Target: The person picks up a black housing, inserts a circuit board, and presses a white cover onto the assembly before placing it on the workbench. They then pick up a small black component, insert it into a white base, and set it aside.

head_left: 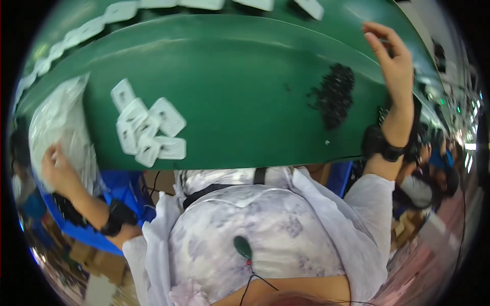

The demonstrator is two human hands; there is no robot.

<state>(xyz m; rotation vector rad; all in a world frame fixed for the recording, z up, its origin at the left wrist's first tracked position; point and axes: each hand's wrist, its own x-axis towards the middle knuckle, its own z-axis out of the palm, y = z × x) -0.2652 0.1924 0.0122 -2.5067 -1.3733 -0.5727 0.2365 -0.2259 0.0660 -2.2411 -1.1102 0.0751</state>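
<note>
The left hand [60,172] is at a clear plastic bag [64,112], near overlapping white cards [167,120] on a green table [235,92]. The right hand [397,64], fingers loosely curved, is right of a black heap [338,94]. More white pieces [122,10] line the far side.

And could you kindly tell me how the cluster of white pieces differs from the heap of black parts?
The white pieces are pale, flat and round-cornered, while the black parts look dark and much smaller.
The white pieces overlap loosely and can be told apart; the black parts form a dense heap.
Both groups lie on the green table.
</note>
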